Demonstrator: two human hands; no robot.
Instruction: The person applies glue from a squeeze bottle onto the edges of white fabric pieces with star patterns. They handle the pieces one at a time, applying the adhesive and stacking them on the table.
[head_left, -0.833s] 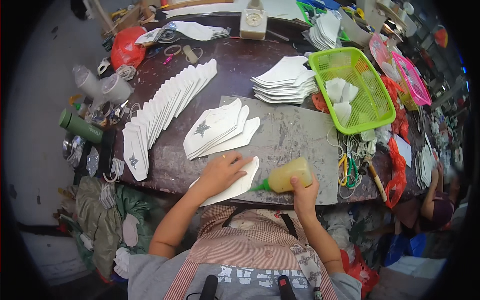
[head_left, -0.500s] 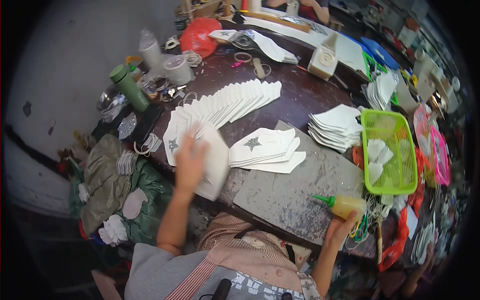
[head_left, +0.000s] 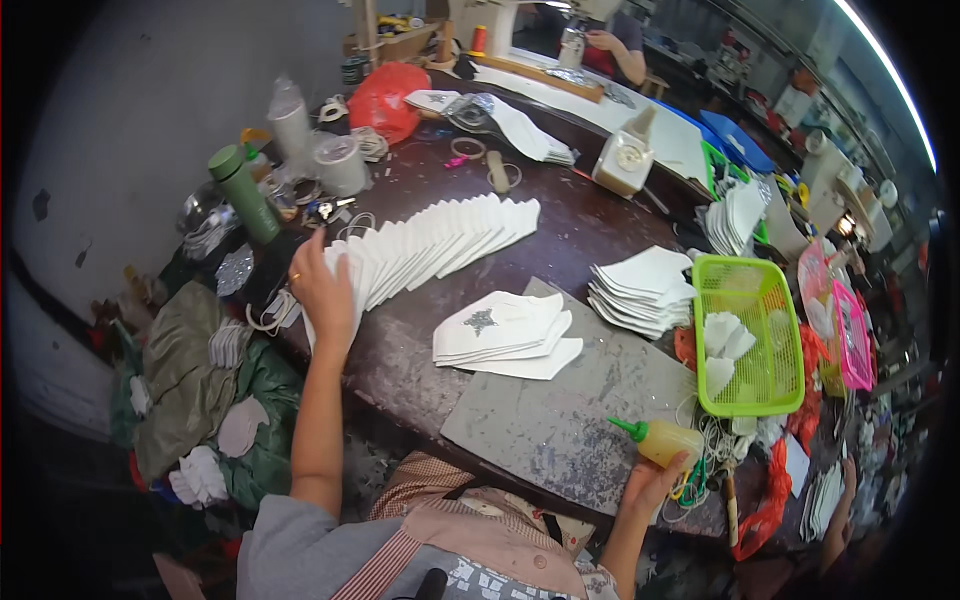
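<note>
A yellow glue bottle with a green nozzle is being gripped in the right hand at the near edge of the counter. It is being kept tilted on its side, nozzle pointing left over the grey work mat, probably so it is ready beside the working spot. The mat is lying bare at the moment. Farther left, the left hand is being stretched out flat, fingers open and nothing clenched, and is being pressed onto the near end of the fanned row of white cut pieces. The row is being kept overlapped, likely so each piece's edge is exposed. Between the two hands, a small stack of white pieces with a dark star is being kept just beyond the mat. Farther right, another white stack is lying beside a green basket. At the far left, a green bottle is standing upright.
</note>
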